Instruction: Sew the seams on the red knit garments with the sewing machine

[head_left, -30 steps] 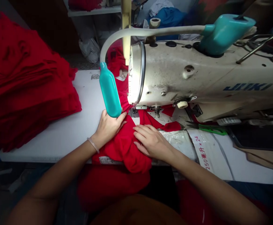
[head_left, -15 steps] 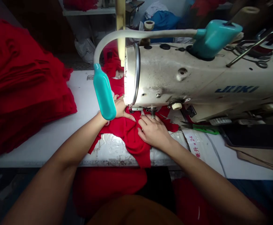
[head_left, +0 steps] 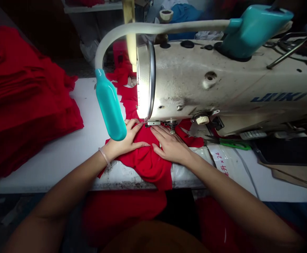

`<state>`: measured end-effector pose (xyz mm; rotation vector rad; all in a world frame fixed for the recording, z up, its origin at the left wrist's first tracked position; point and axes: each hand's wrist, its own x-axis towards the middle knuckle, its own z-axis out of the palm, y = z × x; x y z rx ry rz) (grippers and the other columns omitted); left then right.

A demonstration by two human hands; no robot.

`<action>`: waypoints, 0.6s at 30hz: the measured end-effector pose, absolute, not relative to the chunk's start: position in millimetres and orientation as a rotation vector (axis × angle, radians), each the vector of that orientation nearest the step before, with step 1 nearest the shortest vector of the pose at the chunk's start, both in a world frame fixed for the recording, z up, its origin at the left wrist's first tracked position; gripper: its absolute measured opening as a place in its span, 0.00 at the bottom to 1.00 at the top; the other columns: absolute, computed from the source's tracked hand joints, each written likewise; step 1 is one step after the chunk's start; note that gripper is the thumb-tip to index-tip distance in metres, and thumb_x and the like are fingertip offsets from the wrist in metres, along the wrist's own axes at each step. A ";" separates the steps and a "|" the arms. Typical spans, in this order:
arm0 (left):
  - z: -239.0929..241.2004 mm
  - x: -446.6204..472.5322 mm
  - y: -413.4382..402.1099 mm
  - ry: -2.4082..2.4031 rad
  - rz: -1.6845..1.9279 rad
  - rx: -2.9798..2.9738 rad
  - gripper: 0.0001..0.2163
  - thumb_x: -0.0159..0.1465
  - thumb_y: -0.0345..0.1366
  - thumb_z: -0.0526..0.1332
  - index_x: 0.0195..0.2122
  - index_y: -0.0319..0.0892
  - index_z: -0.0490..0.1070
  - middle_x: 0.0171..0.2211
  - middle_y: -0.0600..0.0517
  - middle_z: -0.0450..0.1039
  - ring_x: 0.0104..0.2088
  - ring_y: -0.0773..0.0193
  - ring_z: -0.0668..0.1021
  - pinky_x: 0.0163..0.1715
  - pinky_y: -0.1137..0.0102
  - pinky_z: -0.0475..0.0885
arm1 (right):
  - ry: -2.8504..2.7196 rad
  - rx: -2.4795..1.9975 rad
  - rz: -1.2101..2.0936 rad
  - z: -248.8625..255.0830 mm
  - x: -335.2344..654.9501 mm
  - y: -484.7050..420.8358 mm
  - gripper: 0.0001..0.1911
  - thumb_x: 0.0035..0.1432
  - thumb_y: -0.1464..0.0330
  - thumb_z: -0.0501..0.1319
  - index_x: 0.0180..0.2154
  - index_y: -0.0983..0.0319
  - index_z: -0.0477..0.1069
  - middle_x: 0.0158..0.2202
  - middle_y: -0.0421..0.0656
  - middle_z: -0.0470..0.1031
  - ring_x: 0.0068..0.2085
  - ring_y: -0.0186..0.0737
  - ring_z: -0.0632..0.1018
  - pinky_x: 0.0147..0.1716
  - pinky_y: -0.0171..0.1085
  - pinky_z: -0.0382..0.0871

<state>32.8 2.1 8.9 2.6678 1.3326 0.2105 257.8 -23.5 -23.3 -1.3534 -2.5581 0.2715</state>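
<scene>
A piece of red fabric [head_left: 145, 161] lies on the white table [head_left: 69, 154] under the head of a cream sewing machine [head_left: 221, 80]. My left hand [head_left: 125, 140] rests flat on the fabric, fingers spread, just left of the presser foot [head_left: 153, 123]. My right hand [head_left: 170, 144] lies flat on the cloth right beside it, fingers stretched toward the needle area. A thin bracelet [head_left: 104, 156] circles my left wrist. The fabric's lower edge hangs over the table's front edge.
A teal lamp [head_left: 109, 105] on a white gooseneck hangs over my left hand. A tall stack of red fabric [head_left: 24, 102] fills the table's left. Green-handled scissors [head_left: 229, 143] lie right of the needle, next to a plastic sheet with printed text [head_left: 221, 160].
Both hands drew back a little from under the machine head and flattened on the fabric. More red cloth has been fed past the needle than a second ago.
</scene>
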 end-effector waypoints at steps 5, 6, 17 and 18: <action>9.4 35.5 7.0 1.397 0.152 2.581 0.37 0.62 0.63 0.57 0.63 0.39 0.64 0.56 0.37 0.63 0.56 0.41 0.67 0.57 0.52 0.62 | -2.587 -1.438 0.260 -15.9 255.2 -22.2 0.32 0.65 0.62 0.52 0.66 0.71 0.58 0.67 0.53 0.59 0.65 0.58 0.65 0.64 0.56 0.60; 8.9 35.6 8.4 1.396 0.158 2.568 0.37 0.62 0.63 0.57 0.63 0.39 0.64 0.55 0.37 0.63 0.56 0.41 0.67 0.57 0.52 0.62 | -2.579 -1.455 0.257 -15.1 254.3 -22.2 0.32 0.65 0.62 0.51 0.66 0.70 0.58 0.67 0.53 0.59 0.64 0.58 0.66 0.64 0.56 0.60; 9.7 35.0 3.2 1.395 0.164 2.506 0.41 0.58 0.65 0.60 0.63 0.37 0.61 0.53 0.38 0.64 0.54 0.43 0.67 0.56 0.54 0.64 | -2.582 -1.404 0.336 -19.2 257.4 -26.7 0.33 0.64 0.63 0.52 0.67 0.67 0.57 0.68 0.50 0.56 0.66 0.53 0.64 0.65 0.53 0.59; 9.9 34.8 2.0 1.389 0.158 2.505 0.42 0.58 0.65 0.60 0.63 0.37 0.61 0.53 0.38 0.63 0.54 0.43 0.67 0.55 0.54 0.64 | -2.587 -1.396 0.337 -19.0 258.3 -28.1 0.33 0.64 0.63 0.52 0.67 0.67 0.56 0.69 0.49 0.55 0.66 0.53 0.63 0.65 0.53 0.59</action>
